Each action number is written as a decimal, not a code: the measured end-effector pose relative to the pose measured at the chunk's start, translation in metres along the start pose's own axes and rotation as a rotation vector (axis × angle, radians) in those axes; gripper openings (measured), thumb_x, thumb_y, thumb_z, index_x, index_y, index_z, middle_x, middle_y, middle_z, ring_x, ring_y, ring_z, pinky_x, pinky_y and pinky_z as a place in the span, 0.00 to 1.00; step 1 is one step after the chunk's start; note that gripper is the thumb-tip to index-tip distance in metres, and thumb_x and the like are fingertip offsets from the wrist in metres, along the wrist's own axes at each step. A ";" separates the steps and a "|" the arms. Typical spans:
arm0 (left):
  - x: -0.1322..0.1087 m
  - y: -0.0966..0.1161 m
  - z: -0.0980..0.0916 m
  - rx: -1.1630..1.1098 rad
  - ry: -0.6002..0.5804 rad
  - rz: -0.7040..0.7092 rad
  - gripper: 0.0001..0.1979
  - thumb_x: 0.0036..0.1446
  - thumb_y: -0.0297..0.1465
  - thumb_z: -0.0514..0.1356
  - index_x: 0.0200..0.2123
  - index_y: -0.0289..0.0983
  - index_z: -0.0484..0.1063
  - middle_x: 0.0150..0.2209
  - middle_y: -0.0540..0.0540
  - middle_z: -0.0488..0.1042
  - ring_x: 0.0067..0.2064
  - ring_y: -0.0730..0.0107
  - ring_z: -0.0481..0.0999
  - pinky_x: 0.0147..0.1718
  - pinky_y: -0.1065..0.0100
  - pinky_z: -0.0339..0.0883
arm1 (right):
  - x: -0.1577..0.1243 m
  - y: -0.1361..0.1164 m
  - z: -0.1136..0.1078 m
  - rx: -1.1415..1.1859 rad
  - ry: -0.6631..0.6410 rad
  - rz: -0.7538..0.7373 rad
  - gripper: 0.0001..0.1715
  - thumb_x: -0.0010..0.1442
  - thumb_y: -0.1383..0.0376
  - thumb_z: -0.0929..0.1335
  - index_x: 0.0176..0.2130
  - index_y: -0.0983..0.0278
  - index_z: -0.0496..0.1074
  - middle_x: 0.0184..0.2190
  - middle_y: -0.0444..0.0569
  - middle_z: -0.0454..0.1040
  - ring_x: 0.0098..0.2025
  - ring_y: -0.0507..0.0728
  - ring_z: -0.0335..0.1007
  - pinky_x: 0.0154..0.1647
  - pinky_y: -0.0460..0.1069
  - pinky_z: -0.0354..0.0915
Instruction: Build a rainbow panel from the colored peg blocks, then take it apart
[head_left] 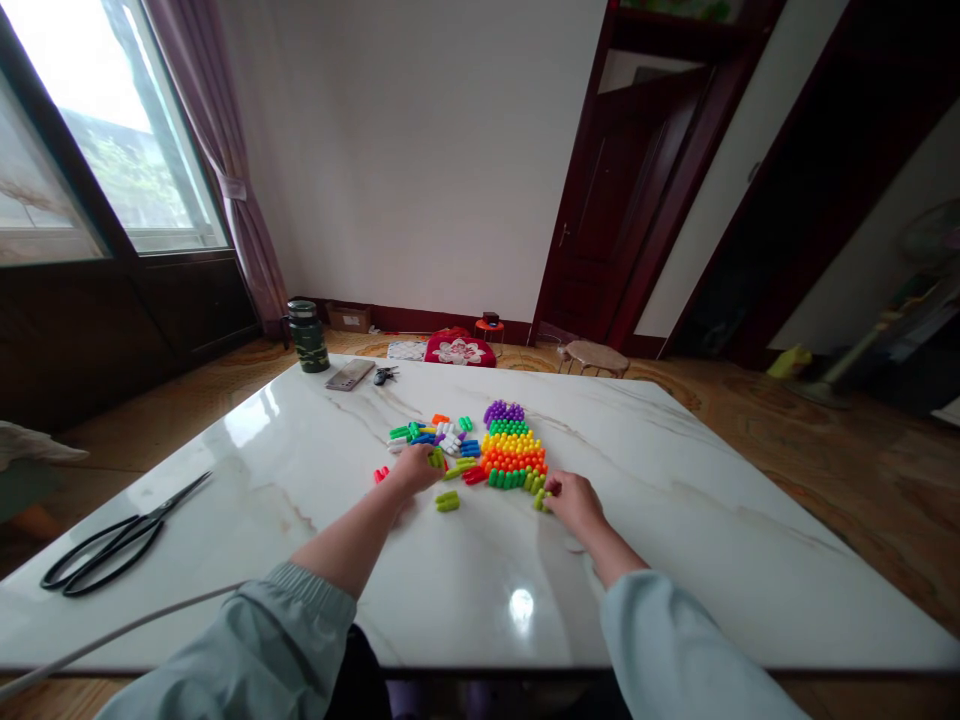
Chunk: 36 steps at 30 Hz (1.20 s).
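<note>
A block of joined plastic pegs [512,447] lies in the middle of the white marble table [675,520], in rows of purple, green, yellow, orange and green. Loose pegs [433,434] in green, blue, white and orange are scattered to its left. My left hand [415,466] rests among these loose pegs with its fingers curled on a lime green peg [436,458]. My right hand [574,497] is at the block's near right corner, pinching a lime green peg [541,497] against the last row. A pair of lime pegs [448,501] lies between my hands.
Black scissors [112,540] lie at the table's near left, with a white cable [112,635] along the front edge. At the far left edge stand a camouflage flask [308,337], a phone [350,375] and keys [385,375]. A small stool [596,356] and red cushion [459,350] are on the floor beyond.
</note>
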<state>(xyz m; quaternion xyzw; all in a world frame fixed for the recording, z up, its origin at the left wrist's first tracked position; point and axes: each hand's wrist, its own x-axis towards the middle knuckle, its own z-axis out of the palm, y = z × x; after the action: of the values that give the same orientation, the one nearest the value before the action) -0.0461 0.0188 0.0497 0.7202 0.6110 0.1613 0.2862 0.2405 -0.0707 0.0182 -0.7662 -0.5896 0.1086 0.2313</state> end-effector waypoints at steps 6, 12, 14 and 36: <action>-0.009 0.006 0.000 -0.072 -0.238 -0.082 0.13 0.46 0.31 0.63 0.37 0.33 0.72 0.30 0.44 0.74 0.26 0.67 0.73 0.22 0.69 0.66 | 0.004 0.016 -0.012 0.002 -0.010 0.087 0.09 0.41 0.75 0.71 0.25 0.61 0.75 0.25 0.44 0.77 0.28 0.53 0.71 0.28 0.45 0.62; -0.023 0.013 0.005 -0.204 -0.759 0.007 0.19 0.36 0.29 0.70 0.36 0.36 0.77 0.34 0.46 0.77 0.32 0.68 0.76 0.27 0.69 0.71 | -0.001 0.002 -0.002 0.053 -0.087 -0.003 0.10 0.40 0.74 0.72 0.26 0.62 0.76 0.24 0.42 0.77 0.29 0.52 0.72 0.30 0.45 0.63; -0.024 0.014 0.009 -0.238 -0.868 0.048 0.20 0.35 0.28 0.70 0.37 0.36 0.78 0.36 0.45 0.78 0.34 0.67 0.76 0.29 0.68 0.72 | -0.003 -0.006 0.003 0.062 -0.102 -0.035 0.10 0.40 0.74 0.72 0.26 0.62 0.76 0.24 0.42 0.76 0.29 0.52 0.72 0.30 0.45 0.63; -0.014 0.006 0.015 -0.186 -0.525 0.079 0.17 0.41 0.25 0.63 0.39 0.33 0.76 0.32 0.46 0.75 0.31 0.71 0.74 0.25 0.72 0.70 | -0.013 -0.045 -0.004 0.049 -0.138 -0.201 0.07 0.50 0.69 0.69 0.29 0.60 0.78 0.30 0.43 0.79 0.33 0.54 0.73 0.33 0.45 0.62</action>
<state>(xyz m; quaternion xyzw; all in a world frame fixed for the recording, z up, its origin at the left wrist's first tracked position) -0.0358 0.0013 0.0431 0.7312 0.4700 0.0355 0.4931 0.2001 -0.0748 0.0416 -0.6879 -0.6752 0.1520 0.2185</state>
